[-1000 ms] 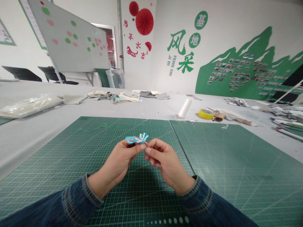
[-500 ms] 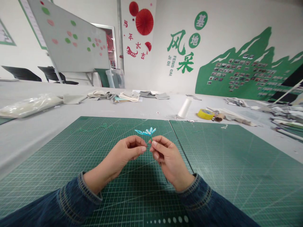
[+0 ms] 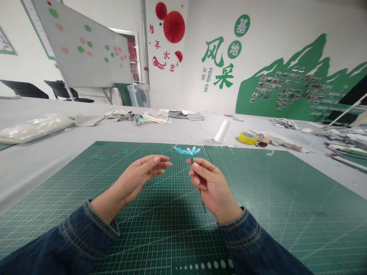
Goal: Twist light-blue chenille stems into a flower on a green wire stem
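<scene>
On the left side of the light grey table (image 3: 65,143) lies a big, puffy, shiny plastic bag (image 3: 34,129) with something cream-coloured in it. Next come cream and grey cloth scraps (image 3: 156,116), lying in a loose row near the table's far edge. Nearer the person is a green cutting mat with thin white lines (image 3: 80,191), and the left hand (image 3: 134,175) is up in the air over it, coming out of a blue denim sleeve (image 3: 86,233). This hand's grip is loose, with the fingers a bit spread, and it holds nothing. Just to the right of its fingertips, and apart from them, is a small bright blue flower with white beads (image 3: 189,152). It is up in the air and shows against the mat's far edge, close to the far right corner. The right hand (image 3: 212,185) has its grip pinched on the flower's thin green stem, with thumb and finger just under the petals. A thin dark stick (image 3: 203,200) pokes out below that hand, slanting down. Past the mat's far right corner, a white spool of thread (image 3: 223,130) stands on the table. Right of it are a fat yellow roll of tape (image 3: 247,138) and a brown cardboard tube (image 3: 263,142). A second green cutting mat (image 3: 286,183) fills the table's near right part, and a messy pile of grey and white cloth (image 3: 349,139) lies beyond its right side.
</scene>
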`<action>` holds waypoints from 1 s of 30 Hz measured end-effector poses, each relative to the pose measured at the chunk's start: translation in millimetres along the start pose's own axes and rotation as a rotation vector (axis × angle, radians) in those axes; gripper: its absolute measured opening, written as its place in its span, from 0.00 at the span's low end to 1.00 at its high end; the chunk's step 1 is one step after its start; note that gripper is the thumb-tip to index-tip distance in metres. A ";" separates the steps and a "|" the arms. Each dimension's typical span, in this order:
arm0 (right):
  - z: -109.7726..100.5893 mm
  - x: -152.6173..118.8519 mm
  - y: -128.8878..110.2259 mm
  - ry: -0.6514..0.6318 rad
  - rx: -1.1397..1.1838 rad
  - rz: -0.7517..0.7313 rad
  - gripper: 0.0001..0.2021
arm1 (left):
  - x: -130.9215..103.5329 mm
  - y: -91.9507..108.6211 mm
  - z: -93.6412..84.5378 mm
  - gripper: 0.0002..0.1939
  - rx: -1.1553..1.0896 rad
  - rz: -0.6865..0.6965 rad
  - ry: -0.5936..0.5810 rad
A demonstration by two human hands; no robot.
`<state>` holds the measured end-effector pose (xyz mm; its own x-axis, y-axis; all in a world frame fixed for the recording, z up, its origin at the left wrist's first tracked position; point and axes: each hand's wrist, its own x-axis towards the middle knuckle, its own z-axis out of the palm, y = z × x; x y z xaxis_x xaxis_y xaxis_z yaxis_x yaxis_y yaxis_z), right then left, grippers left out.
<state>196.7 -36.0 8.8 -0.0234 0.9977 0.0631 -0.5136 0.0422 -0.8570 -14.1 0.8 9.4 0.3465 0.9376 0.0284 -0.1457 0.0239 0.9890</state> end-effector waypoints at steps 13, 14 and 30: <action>2.5 -2.5 3.8 -0.034 -0.057 0.074 0.07 | 6.9 -0.6 -14.3 0.10 0.895 0.458 0.325; 3.8 -3.3 4.3 -0.043 -0.065 0.087 0.07 | 4.7 -4.3 -6.3 0.13 0.698 0.401 0.226; 11.5 -8.0 12.1 -0.084 -0.215 0.058 0.07 | -12.1 -19.8 35.3 0.09 -0.044 0.013 -0.089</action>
<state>180.8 -44.0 3.7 -0.1238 0.9913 0.0452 -0.3154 0.0038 -0.9489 17.3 -23.3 -5.4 0.4249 0.9035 0.0557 -0.1902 0.0289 0.9813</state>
